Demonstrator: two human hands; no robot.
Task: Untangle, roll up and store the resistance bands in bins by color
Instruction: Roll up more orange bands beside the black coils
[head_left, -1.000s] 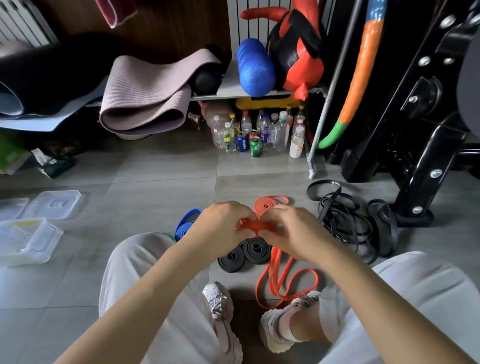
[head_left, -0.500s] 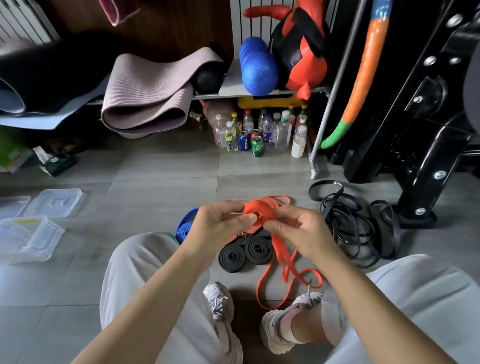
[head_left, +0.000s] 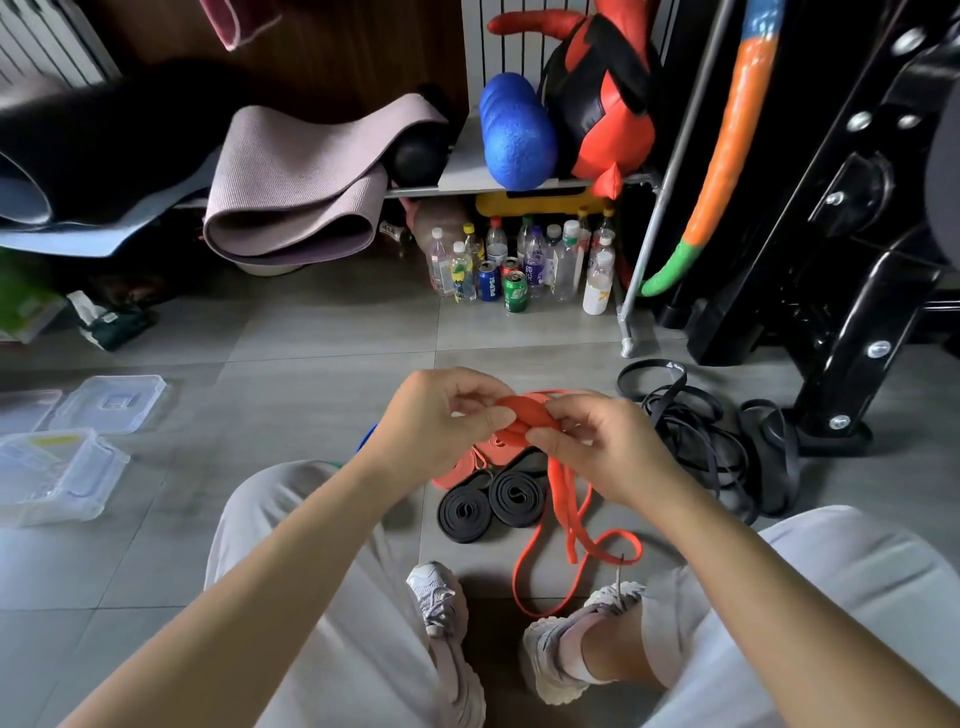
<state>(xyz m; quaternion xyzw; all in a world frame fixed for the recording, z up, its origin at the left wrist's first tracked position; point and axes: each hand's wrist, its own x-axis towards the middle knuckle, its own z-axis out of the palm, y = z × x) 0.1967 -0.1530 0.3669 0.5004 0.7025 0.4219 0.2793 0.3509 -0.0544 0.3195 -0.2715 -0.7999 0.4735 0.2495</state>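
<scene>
An orange resistance band is partly rolled into a small coil held above the floor. My left hand pinches the coil from the left and my right hand pinches it from the right. The band's loose tail hangs down and loops on the tiles between my shoes. Two rolled black bands lie on the floor under my hands. A tangle of black bands lies to the right. A blue band peeks out behind my left wrist.
Clear plastic bins and a lid sit on the floor at the left. Bottles and cans stand under a shelf ahead. A black weight machine frame stands at the right. Yoga mats lie on the shelf.
My hands rose from near the floor with the orange band. The coil between my fingers grew and turned, and the loose tail shortened and shifted on the floor.
</scene>
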